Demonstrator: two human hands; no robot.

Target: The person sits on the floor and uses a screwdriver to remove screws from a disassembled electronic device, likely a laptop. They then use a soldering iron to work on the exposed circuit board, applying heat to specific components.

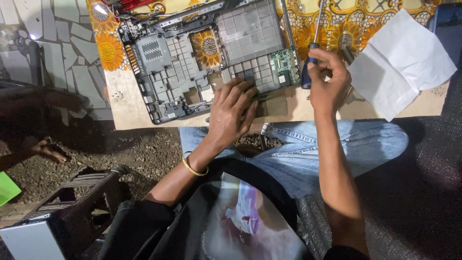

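A stripped grey laptop base (202, 58), its ribbed plastic shell bared and a small green circuit board (286, 65) left at its right edge, lies on a bench (130, 108) partly covered with a sunflower-patterned cloth (108, 48), just above the person's knees. The left hand (231, 113) presses flat, fingers slightly spread, on the shell's near edge, while the right hand (327, 82) is closed around the dark handle of a screwdriver (312, 48), its shaft pointing away beside the circuit board. A creased white sheet of paper (402, 62) lies at the bench's right end
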